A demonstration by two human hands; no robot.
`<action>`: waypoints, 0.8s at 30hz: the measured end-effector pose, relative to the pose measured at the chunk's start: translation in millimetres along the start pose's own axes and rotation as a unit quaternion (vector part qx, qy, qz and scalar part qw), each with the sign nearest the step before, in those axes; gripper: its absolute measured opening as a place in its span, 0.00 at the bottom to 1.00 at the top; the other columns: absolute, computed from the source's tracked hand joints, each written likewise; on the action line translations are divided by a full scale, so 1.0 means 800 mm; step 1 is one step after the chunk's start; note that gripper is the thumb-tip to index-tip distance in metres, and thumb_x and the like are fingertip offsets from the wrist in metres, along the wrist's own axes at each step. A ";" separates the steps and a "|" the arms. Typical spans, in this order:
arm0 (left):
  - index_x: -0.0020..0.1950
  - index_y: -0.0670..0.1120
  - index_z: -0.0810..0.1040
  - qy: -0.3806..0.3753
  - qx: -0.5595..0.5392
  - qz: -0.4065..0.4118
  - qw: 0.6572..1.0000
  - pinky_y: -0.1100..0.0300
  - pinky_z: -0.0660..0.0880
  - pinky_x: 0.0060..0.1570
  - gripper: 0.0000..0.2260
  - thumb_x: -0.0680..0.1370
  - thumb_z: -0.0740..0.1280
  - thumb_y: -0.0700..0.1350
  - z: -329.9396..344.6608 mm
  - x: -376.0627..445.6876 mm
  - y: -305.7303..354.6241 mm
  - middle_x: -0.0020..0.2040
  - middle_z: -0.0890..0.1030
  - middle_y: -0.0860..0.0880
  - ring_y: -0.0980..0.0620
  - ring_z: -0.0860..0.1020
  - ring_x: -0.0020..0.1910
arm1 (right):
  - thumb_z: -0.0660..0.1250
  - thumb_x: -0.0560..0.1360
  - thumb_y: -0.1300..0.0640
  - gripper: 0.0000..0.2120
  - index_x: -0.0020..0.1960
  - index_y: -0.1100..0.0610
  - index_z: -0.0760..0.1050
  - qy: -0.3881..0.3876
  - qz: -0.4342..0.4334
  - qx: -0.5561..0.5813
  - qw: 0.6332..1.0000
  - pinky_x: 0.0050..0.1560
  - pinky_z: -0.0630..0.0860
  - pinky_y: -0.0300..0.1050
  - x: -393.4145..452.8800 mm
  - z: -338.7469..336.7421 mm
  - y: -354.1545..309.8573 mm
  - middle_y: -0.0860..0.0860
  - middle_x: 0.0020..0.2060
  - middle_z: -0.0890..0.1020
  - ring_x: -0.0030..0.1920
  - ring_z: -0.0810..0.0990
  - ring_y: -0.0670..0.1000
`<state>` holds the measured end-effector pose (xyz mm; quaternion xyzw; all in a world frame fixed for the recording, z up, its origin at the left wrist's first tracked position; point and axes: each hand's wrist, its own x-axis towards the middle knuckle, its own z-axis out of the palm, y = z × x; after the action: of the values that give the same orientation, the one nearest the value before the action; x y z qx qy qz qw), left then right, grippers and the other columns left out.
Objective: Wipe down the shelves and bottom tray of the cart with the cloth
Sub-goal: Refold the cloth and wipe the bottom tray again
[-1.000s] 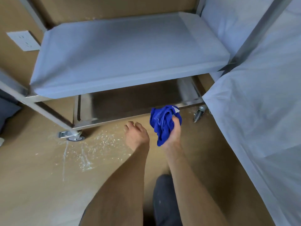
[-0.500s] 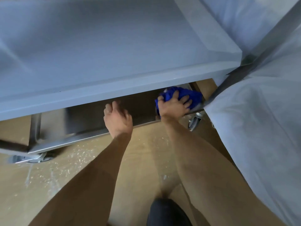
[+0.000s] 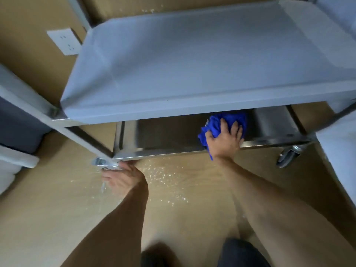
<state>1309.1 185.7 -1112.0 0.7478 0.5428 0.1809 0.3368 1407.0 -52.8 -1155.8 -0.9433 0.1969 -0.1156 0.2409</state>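
Observation:
The cart's grey middle shelf [image 3: 202,60] fills the upper view. Below it lies the shiny steel bottom tray [image 3: 165,132], mostly hidden by the shelf. My right hand [image 3: 224,140] presses a crumpled blue cloth [image 3: 227,120] flat onto the right part of the tray, just inside the front rim, fingers spread over the cloth. My left hand [image 3: 122,178] is blurred and low over the floor, by the cart's front left caster [image 3: 104,163]; whether it grips anything is unclear.
White specks are scattered on the tan floor [image 3: 165,180] in front of the cart. A front right caster [image 3: 289,156] stands at the right. White-draped furniture [image 3: 339,151] is close on the right. A wall socket [image 3: 64,42] is at the upper left.
My right hand slid the cloth left along the bottom tray from its right end. My left hand left the tray's front rim and dropped toward the left caster. The view pulled back.

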 end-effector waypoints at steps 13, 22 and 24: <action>0.51 0.45 0.67 0.040 -0.071 0.092 0.992 0.48 0.72 0.46 0.12 0.81 0.55 0.53 -0.001 0.110 0.026 0.47 0.77 0.42 0.40 0.75 0.45 | 0.65 0.75 0.44 0.27 0.70 0.54 0.71 -0.078 -0.079 -0.035 0.993 0.72 0.61 0.62 0.014 0.064 -0.121 0.61 0.71 0.69 0.74 0.62 0.65; 0.50 0.42 0.68 0.064 -0.061 0.136 0.987 0.58 0.59 0.44 0.10 0.80 0.56 0.49 0.017 0.118 0.017 0.45 0.74 0.43 0.45 0.69 0.44 | 0.61 0.81 0.46 0.18 0.65 0.56 0.75 -0.253 -0.217 -0.004 0.943 0.58 0.71 0.46 -0.033 0.124 -0.294 0.53 0.61 0.80 0.63 0.77 0.58; 0.52 0.41 0.68 0.058 -0.058 0.124 0.989 0.56 0.61 0.44 0.10 0.80 0.57 0.49 0.015 0.119 0.019 0.46 0.75 0.42 0.45 0.70 0.44 | 0.61 0.80 0.45 0.21 0.66 0.57 0.74 -0.285 -0.261 -0.029 0.922 0.61 0.69 0.47 -0.049 0.114 -0.285 0.55 0.61 0.79 0.63 0.76 0.58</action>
<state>1360.1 268.0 -1119.1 0.7767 0.4536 0.2952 0.3223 1472.7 185.2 -1124.3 -0.9610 -0.1300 0.1052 0.2202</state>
